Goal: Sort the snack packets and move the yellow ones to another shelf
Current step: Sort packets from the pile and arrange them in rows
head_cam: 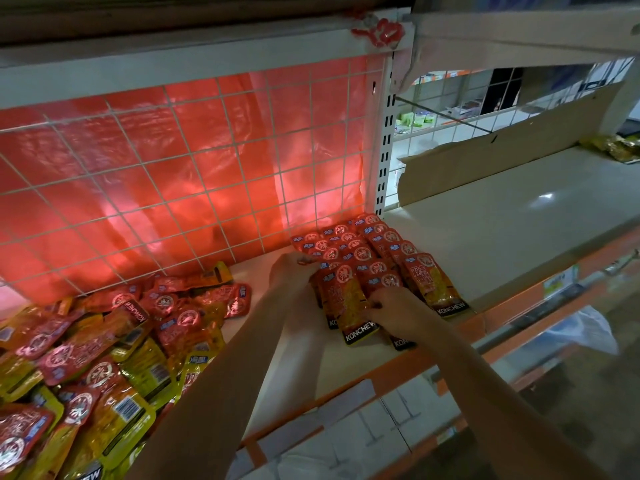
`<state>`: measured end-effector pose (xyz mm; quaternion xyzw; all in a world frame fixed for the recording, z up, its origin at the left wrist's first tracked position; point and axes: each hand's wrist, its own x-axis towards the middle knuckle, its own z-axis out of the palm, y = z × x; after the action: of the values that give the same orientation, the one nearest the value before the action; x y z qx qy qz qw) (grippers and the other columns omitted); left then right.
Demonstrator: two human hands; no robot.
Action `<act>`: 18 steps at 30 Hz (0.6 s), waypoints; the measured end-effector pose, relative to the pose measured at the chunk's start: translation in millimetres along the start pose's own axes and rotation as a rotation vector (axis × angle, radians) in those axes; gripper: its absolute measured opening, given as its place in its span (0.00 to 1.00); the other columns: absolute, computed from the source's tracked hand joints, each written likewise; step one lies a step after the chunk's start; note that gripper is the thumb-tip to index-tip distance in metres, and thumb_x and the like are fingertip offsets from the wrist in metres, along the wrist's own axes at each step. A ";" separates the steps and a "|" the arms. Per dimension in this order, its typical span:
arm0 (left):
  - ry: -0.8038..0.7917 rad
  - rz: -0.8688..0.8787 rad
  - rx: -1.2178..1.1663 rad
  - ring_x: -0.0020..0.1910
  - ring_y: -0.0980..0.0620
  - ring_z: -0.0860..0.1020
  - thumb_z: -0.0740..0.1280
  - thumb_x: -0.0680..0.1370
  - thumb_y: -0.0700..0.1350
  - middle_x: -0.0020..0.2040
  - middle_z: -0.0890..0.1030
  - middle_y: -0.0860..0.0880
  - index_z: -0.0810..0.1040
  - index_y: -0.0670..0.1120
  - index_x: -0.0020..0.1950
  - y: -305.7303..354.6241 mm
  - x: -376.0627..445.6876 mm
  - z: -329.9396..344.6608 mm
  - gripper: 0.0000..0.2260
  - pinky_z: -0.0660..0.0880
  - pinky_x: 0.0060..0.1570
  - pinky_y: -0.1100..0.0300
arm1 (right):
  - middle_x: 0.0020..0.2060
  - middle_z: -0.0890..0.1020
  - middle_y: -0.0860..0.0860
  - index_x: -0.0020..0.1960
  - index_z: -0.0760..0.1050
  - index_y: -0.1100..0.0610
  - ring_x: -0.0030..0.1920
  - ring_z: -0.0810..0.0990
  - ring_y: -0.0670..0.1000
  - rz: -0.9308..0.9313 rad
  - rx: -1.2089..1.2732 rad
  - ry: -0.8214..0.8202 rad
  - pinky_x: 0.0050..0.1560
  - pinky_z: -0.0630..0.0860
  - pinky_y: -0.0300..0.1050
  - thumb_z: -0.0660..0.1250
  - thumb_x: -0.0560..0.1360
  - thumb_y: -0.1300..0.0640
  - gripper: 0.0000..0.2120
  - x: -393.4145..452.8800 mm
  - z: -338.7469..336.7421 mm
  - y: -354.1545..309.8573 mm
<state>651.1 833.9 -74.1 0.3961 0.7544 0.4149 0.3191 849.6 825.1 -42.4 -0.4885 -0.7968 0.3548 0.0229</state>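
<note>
Red-topped snack packets lie in neat overlapping rows (367, 258) at the right end of the shelf (277, 355). My left hand (291, 271) rests against the left side of these rows, its fingers curled round the top of a packet there. My right hand (398, 310) pinches the lower part of a front packet (349, 303) marked KONCHEW. A loose heap of mixed red and yellow packets (93, 355) covers the left part of the shelf.
A wire grid with red plastic sheet (180, 168) backs the shelf. To the right is a second white shelf (512, 216) with a cardboard strip (485, 161) at its back and gold packets (620, 147) at its far end. Orange rails edge the shelves.
</note>
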 end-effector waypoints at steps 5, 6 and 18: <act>0.004 -0.031 -0.089 0.37 0.50 0.77 0.70 0.75 0.40 0.41 0.80 0.46 0.81 0.43 0.47 -4.4 -0.6 -0.6 0.03 0.75 0.37 0.59 | 0.31 0.70 0.54 0.35 0.65 0.59 0.38 0.80 0.60 0.004 -0.094 0.040 0.37 0.69 0.44 0.62 0.78 0.56 0.14 3.7 3.0 -3.7; 0.006 -0.040 -0.110 0.36 0.51 0.78 0.70 0.74 0.40 0.40 0.80 0.47 0.80 0.43 0.46 -3.9 -0.9 -1.0 0.02 0.75 0.36 0.60 | 0.30 0.70 0.53 0.34 0.64 0.58 0.41 0.82 0.60 0.009 -0.108 0.054 0.37 0.70 0.46 0.62 0.78 0.56 0.15 4.2 3.7 -3.8; -0.011 -0.098 -0.222 0.35 0.50 0.78 0.71 0.73 0.37 0.37 0.79 0.48 0.76 0.47 0.38 -2.7 -1.0 -0.8 0.08 0.78 0.40 0.56 | 0.50 0.80 0.56 0.54 0.74 0.61 0.50 0.79 0.56 0.031 -0.382 0.146 0.45 0.73 0.46 0.57 0.81 0.54 0.11 11.2 14.7 -7.4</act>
<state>650.1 831.8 -76.0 0.3232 0.7206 0.4774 0.3851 832.4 824.0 -52.5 -0.5207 -0.8382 0.1613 -0.0180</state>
